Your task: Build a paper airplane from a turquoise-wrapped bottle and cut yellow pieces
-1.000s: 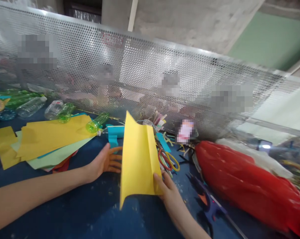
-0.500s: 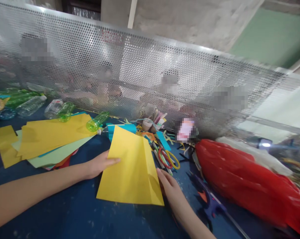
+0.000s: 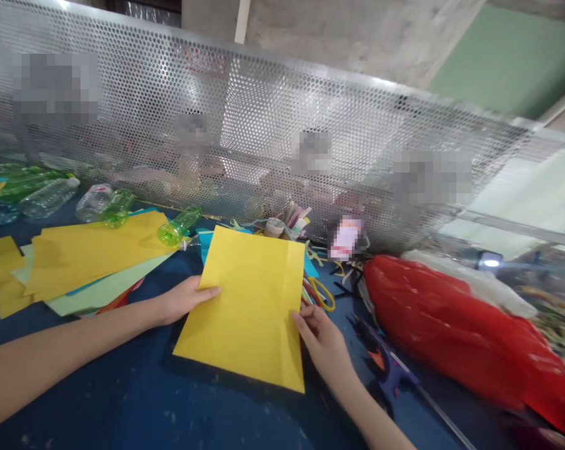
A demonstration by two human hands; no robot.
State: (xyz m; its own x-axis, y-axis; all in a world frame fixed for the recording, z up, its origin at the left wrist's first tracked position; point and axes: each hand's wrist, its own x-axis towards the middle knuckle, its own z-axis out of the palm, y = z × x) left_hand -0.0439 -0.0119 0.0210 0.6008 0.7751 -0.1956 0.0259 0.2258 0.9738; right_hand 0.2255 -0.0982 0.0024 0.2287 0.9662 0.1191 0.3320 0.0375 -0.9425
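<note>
A person holds a yellow sheet (image 3: 245, 303) in both hands at the center of the frame, above a blue tabletop (image 3: 137, 400). The left hand (image 3: 186, 300), left of center, grips the sheet's left edge, thumb lying on top and the other fingers largely hidden beneath. The right hand (image 3: 324, 334), right of center, pinches the opposite edge between thumb and curled fingers. A crease runs lengthwise near the sheet's right side, and its lower corners point toward the bottom of the frame. Partly covered behind it are blue paper (image 3: 206, 240) and, just beyond the right hand, a yellow loop handle (image 3: 327, 297).

At left, more yellow paper (image 3: 99, 250) lies fanned over pale green paper (image 3: 109, 290). A green bottle (image 3: 177, 228) rests at the pile's right end, with clear and green bottles (image 3: 50, 199) along the upper left. A small cup (image 3: 274, 228) stands just behind the sheet's top edge. At lower right, a purple tool (image 3: 395, 373) with an orange part lies near a bulky red plastic bag (image 3: 432, 325). A perforated metal screen (image 3: 264, 112) spans the upper frame; people show dimly through it.
</note>
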